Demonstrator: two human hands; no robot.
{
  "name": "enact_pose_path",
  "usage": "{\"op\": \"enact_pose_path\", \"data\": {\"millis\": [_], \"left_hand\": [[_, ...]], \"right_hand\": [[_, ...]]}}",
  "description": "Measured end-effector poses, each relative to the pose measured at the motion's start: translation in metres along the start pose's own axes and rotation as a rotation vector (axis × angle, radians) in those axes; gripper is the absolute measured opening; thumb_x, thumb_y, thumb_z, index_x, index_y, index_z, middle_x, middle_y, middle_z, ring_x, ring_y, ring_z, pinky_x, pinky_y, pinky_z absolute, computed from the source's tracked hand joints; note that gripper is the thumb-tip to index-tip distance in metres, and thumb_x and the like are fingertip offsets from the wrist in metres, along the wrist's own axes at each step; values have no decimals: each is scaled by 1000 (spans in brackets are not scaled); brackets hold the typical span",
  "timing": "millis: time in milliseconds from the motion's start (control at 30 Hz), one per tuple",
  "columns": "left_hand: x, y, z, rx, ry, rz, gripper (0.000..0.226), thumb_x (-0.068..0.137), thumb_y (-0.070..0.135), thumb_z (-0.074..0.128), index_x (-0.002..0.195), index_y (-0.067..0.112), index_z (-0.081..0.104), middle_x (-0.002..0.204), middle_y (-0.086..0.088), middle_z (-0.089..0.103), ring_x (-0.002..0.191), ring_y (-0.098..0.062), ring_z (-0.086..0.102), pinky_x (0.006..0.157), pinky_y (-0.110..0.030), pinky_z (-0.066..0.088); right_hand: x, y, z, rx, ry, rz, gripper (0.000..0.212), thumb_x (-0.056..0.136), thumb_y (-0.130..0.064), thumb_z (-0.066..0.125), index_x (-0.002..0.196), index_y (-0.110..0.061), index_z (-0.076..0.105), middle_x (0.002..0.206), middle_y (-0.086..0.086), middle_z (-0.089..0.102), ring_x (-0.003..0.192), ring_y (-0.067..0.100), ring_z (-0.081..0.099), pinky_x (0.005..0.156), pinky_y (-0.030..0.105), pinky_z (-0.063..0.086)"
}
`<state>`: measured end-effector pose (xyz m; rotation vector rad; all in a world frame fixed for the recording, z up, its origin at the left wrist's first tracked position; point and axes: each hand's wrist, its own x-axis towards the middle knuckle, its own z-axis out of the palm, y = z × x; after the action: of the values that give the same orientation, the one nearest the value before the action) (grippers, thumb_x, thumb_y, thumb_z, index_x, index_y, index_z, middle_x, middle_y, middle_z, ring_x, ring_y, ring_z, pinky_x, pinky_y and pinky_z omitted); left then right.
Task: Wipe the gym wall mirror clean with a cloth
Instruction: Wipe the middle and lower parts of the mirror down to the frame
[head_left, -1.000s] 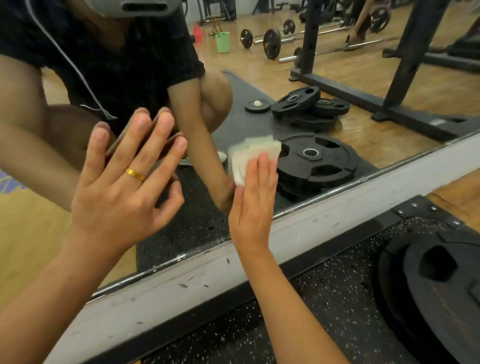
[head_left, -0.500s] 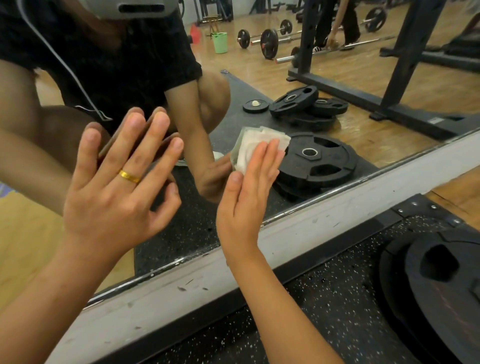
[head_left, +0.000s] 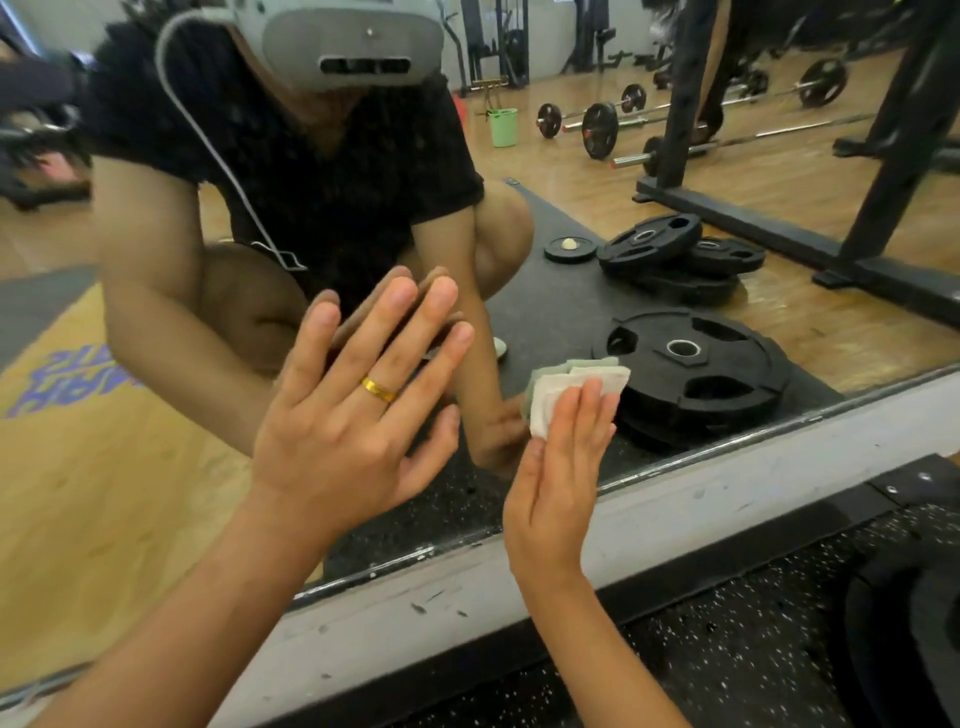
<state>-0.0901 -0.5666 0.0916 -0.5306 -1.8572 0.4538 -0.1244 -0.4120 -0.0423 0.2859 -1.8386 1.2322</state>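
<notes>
We pressed a small folded white cloth (head_left: 549, 399) against the glass of the large wall mirror (head_left: 566, 291), low down, near its bottom metal edge. The cloth was folded in several layers, and the stepped edges of these layers showed along its top side. Its long axis ran roughly across the mirror, rising a little toward the right, and its free corner pointed to the upper right. It looked pale, slightly wrinkled and thin; its lower right part was hidden under our fingers.

Our right hand (head_left: 558, 483) held it there with the fingers (head_left: 587, 410) straight and close together, pointing upward across the cloth, not curled around it. Our left hand (head_left: 348, 431), with a gold ring (head_left: 378, 389), was to the left of the cloth, fingers spread apart and straight, the tips meeting their reflection on the glass.

Under the mirror ran a scuffed white wall strip (head_left: 727, 519), then the black speckled rubber floor (head_left: 727, 654).
</notes>
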Motion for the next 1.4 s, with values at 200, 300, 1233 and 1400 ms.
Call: {"op": "enact_pose_path", "data": {"millis": [200, 300, 1233, 1400], "left_hand": [[-2, -1, 1, 13, 5, 3, 62, 96, 31, 63, 153, 11, 49, 161, -13, 41, 152, -30, 35, 124, -54, 21], [-6, 3, 4, 29, 6, 3, 61, 96, 30, 63, 153, 11, 49, 161, -13, 41, 152, -30, 36, 124, -54, 21], [-42, -78, -39, 142, -21, -128, 69, 97, 29, 56, 157, 1, 36, 169, -12, 22, 159, -28, 17, 128, -50, 8], [-45, -81, -37, 139, 1, -121, 70, 96, 28, 58, 157, 1, 37, 169, -11, 23, 158, -28, 18, 128, -49, 7]], "right_hand": [[75, -49, -9, 65, 27, -120, 52, 110, -14, 35, 158, -6, 18, 167, 3, 12, 159, 26, -2, 129, 49, 2], [82, -52, -9, 52, 55, -137, 53, 110, -15, 35, 159, -8, 16, 168, 2, 11, 159, 27, 0, 129, 48, 3], [118, -104, -8, 55, -34, -364, 47, 110, -14, 36, 156, -1, 32, 164, 10, 23, 156, 36, 8, 128, 48, 5], [142, -129, 1, 66, 7, -428, 49, 105, -5, 44, 153, 2, 39, 163, 17, 31, 153, 44, 19, 128, 48, 7]]}}
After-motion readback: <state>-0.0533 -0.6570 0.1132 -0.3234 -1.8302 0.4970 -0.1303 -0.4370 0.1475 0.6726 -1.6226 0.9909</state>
